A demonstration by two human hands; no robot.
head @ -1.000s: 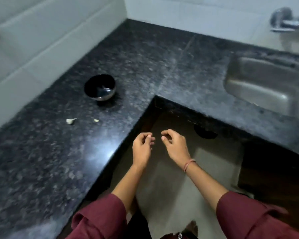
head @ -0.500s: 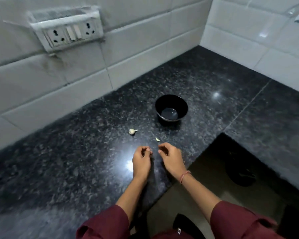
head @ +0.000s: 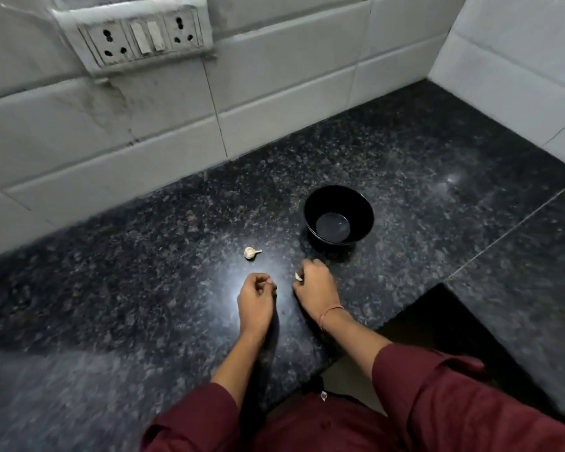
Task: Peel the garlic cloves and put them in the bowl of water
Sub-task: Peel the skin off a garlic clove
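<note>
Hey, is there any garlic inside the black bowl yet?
No, the black bowl shows only a little water at its bottom, while the garlic bulb lies on the counter to its left.

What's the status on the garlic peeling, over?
Right hand pinches garlic piece; left hand curled, contents unclear. Whole garlic lies on counter, skin on. Bowl beyond, no cloves inside. Nothing blocks it.

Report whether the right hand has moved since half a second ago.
Yes. The right hand has moved forward, nearer the black bowl, and its fingers now meet the small garlic piece.
</note>
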